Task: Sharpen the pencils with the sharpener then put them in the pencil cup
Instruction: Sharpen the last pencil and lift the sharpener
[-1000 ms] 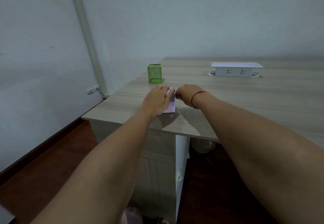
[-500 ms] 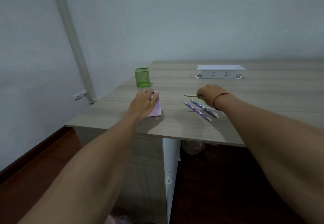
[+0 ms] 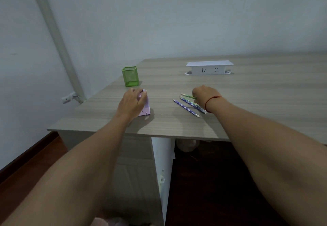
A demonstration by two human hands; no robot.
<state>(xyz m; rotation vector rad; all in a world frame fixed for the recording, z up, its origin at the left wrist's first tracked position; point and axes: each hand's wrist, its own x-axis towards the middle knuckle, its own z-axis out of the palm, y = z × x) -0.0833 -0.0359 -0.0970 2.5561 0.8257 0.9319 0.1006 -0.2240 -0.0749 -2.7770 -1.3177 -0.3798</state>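
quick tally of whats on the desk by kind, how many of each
pencils: 3 (green pencil in the right hand, two purple pencils lying flat)
sharpener: 1
pencil cup: 1
socket box: 1
total: 6

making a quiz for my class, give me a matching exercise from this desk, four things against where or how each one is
1 pencil cup
2 sharpener
3 green pencil
4 socket box

a pinched by the right hand
b gripped by the left hand
c white, far back on the desk
d mesh, by the left edge

Pairs: 1-d, 2-b, 3-a, 4-c
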